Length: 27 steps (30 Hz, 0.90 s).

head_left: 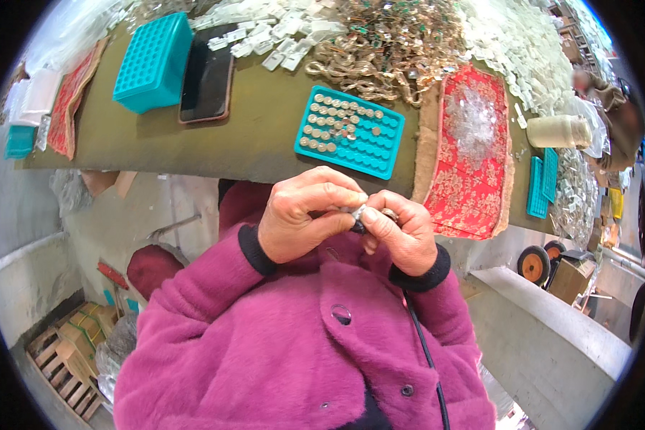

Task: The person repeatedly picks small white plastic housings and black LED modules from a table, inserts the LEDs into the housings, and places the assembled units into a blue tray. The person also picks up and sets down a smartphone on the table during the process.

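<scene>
My left hand [309, 211] and my right hand [401, 231] meet in front of my chest, just off the table's near edge. Both are closed, fingertips pinched together around a small pale piece [357, 213]. Something small and dark shows just under it. The fingers hide most of what is held, so its kind cannot be made out. A rounded metallic thing shows at my right index finger; whether it is a ring or a part is unclear. Beyond my hands lies a teal tray [369, 159] with rows of small round silvery pieces [322, 122], filling mostly its left and far pockets.
On the table [258, 147] are a teal block with holes [150, 64], a dark phone [206, 79], tangled metallic strands [387, 50], and transparent plastic pieces [509, 50]. A red patterned mat [462, 190] bears small glassy bits. A white jar [559, 132] stands right, near teal trays [537, 188].
</scene>
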### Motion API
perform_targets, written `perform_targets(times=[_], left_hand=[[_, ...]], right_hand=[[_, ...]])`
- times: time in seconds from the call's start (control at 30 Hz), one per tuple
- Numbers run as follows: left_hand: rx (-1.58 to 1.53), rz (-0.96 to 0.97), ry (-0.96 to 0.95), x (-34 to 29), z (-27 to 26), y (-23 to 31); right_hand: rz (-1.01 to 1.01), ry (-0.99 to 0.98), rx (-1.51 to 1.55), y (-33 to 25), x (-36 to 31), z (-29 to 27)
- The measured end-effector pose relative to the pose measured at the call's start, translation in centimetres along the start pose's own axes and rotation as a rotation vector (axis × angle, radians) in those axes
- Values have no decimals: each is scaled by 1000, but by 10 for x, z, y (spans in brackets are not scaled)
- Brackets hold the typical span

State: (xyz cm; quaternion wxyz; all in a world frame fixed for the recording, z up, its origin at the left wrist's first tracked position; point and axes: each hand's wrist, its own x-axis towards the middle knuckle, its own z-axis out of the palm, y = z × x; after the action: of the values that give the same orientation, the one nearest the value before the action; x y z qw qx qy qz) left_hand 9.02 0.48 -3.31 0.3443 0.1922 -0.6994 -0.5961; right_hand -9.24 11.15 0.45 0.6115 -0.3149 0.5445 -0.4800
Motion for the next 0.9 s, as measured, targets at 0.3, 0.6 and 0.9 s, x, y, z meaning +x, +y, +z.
perform_targets(times=[0.3,0.6,0.9], left_hand=[[-61,-18,-101,9,-4,-1],[-384,-248,-79,7,-11,0],[-427,-285,-81,3,-5,7]], right_hand=[[-197,68,-288,3,-4,-12],[-541,748,-1188,-14,9,-114],[-443,807,-1405,-7,17,-129]])
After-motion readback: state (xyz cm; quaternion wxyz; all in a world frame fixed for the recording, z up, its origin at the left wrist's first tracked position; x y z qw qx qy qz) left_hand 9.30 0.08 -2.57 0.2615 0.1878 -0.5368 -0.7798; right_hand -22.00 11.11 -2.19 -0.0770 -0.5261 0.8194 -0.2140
